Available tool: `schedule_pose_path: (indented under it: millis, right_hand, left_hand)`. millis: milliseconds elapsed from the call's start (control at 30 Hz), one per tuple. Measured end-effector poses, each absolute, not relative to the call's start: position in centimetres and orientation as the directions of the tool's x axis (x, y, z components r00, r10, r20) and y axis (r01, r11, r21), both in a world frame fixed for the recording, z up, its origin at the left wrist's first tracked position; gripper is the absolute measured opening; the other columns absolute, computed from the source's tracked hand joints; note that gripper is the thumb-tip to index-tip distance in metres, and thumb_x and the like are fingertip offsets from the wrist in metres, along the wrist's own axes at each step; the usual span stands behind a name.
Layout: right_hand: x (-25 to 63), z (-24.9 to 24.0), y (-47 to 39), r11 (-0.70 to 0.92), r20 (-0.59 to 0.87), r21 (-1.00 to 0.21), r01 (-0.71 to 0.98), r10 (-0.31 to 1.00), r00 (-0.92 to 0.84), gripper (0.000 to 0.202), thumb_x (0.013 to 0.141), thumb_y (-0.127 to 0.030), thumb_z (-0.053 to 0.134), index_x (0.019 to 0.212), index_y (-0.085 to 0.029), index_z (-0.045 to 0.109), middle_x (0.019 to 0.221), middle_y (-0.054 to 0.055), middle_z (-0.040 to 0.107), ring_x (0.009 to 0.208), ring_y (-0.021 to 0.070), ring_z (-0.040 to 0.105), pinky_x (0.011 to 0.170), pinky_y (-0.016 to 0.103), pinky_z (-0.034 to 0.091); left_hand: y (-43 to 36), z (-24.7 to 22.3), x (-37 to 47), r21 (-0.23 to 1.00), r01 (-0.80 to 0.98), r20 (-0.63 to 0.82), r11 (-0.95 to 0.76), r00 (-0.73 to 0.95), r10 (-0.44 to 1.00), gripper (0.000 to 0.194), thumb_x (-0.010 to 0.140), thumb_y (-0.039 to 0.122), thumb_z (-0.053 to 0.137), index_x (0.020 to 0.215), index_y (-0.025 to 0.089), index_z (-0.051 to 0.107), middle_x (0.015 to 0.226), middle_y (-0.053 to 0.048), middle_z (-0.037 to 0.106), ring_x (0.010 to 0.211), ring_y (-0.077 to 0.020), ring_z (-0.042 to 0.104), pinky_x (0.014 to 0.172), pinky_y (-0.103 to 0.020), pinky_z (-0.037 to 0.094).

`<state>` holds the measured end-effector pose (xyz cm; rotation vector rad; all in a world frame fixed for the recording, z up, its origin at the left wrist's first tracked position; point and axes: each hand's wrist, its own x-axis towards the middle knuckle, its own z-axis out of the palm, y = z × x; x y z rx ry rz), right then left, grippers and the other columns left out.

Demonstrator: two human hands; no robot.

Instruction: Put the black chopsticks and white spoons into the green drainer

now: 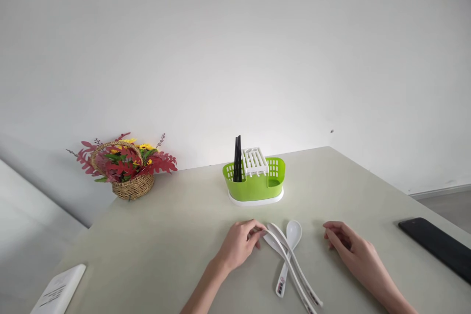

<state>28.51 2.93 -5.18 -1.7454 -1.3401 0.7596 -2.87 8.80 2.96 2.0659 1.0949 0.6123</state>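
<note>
My left hand (241, 241) pinches the bowl edge of a white spoon (274, 244) with a long curved handle, between thumb and fingertips. Beside it lies a second long-handled white spoon (298, 270), its handle running down to the right. A shorter white spoon (294, 233) crosses them, with its bowl at the back and a small printed mark on its handle end. To the right of the spoons, my right hand (349, 245) rests at the table with curled fingers and nothing visible in them.
A green utensil basket (253, 191) on a white base stands behind the spoons; black chopsticks (237, 157) and a white slotted rack (254, 161) are in it. A flower basket (133, 187) is at back left, a white box (59, 289) front left, a black phone (436, 245) right.
</note>
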Motion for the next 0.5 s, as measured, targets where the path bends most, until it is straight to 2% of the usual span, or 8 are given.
schedule_pose_path:
  millis: [67, 167, 300, 400, 500]
  right_hand:
    - [28.5, -5.2, 3.0, -0.123, 0.014, -0.857, 0.5, 0.965, 0.262, 0.035, 0.09, -0.058, 0.049, 0.109, -0.03, 0.058, 0.086, -0.003, 0.073, 0.078, 0.0173, 0.07, 0.077, 0.027, 0.052]
    - [28.6, -5.2, 3.0, -0.117, 0.025, -0.853, 0.509, 0.965, 0.263, 0.034, 0.09, -0.057, 0.049, 0.109, -0.03, 0.059, 0.086, -0.003, 0.074, 0.077, 0.0171, 0.071, 0.076, 0.026, 0.052]
    - [28.5, -5.1, 2.9, -0.105, 0.041, -0.855, 0.509, 0.963, 0.268, 0.033, 0.09, -0.056, 0.05, 0.108, -0.03, 0.06, 0.086, -0.002, 0.075, 0.076, 0.0177, 0.072, 0.074, 0.026, 0.053]
    - [28.4, -5.0, 2.9, -0.094, 0.052, -0.858, 0.506, 0.963, 0.266, 0.033, 0.091, -0.055, 0.051, 0.108, -0.029, 0.06, 0.087, -0.001, 0.076, 0.076, 0.0182, 0.072, 0.072, 0.026, 0.053]
    - [28.3, -4.9, 2.8, -0.081, 0.067, -0.858, 0.508, 0.961, 0.267, 0.033, 0.091, -0.056, 0.051, 0.106, -0.029, 0.061, 0.085, 0.0, 0.076, 0.075, 0.0189, 0.073, 0.071, 0.026, 0.054]
  left_hand:
    - [8.7, 2.8, -3.1, 0.802, 0.49, 0.071, -0.342, 0.49, 0.869, 0.029, 0.102, 0.044, 0.05, 0.104, 0.023, 0.07, 0.073, 0.0, 0.073, 0.063, -0.0144, 0.069, 0.063, -0.022, 0.051]
    - [8.6, 3.3, -3.4, 0.842, 0.428, 0.136, -0.328, 0.421, 0.897, 0.031, 0.101, 0.047, 0.052, 0.103, 0.021, 0.069, 0.068, 0.0, 0.072, 0.057, -0.0146, 0.069, 0.055, -0.022, 0.052]
    - [8.5, 6.3, -4.5, 0.859, 0.345, 0.279, -0.378, 0.305, 0.911, 0.031, 0.099, 0.047, 0.056, 0.1, 0.019, 0.069, 0.066, -0.001, 0.072, 0.057, -0.015, 0.07, 0.055, -0.023, 0.055]
    - [8.6, 9.9, -6.2, 0.827, 0.368, 0.404, -0.426, 0.137, 0.904, 0.029, 0.098, 0.045, 0.058, 0.101, 0.019, 0.069, 0.065, -0.001, 0.074, 0.054, -0.0144, 0.069, 0.057, -0.024, 0.057]
    - [9.3, 13.2, -8.5, 0.768, 0.458, 0.545, -0.448, -0.1, 0.832, 0.029, 0.097, 0.045, 0.06, 0.104, 0.018, 0.068, 0.067, -0.001, 0.074, 0.054, -0.0149, 0.07, 0.059, -0.025, 0.058]
